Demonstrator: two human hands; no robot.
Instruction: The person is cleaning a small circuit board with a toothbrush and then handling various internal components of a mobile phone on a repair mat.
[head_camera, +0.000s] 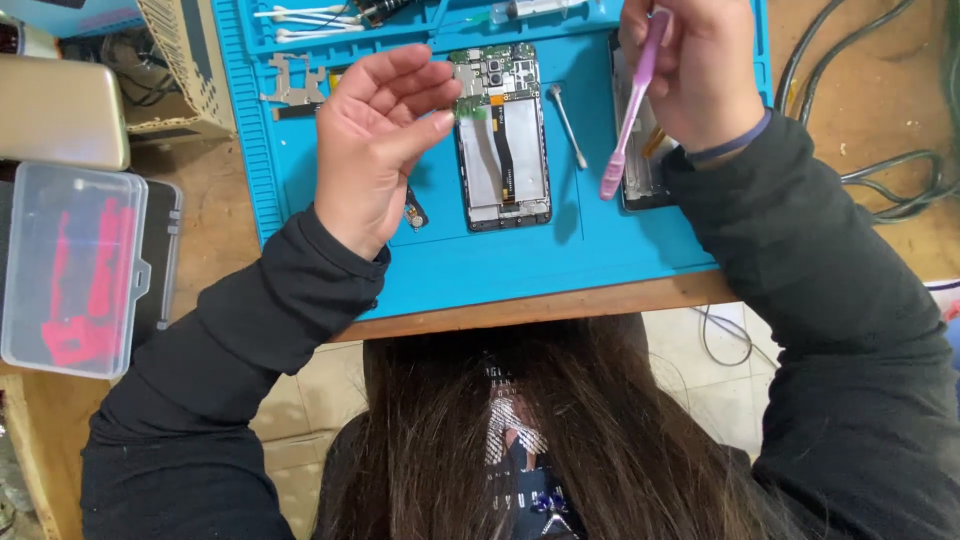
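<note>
Long dark hair (520, 430) hangs nearest the lens; both hands are raised over the blue repair mat (480, 265).
Right hand (700, 65) grips a pink toothbrush (628, 115), bristles down beside the opened phone (502, 135); left hand (375, 145), fingers loosely spread and empty, hovers at the phone's left edge.

Work mat (500, 270): blue rubbery sheet, matt, ridged edges. Toothbrush (628, 110): pink glossy plastic. Opened phone (503, 140): bare metal and green circuit board. Storage box (70, 265), left: clear plastic. Table (215, 200): worn, rough wood.
</note>
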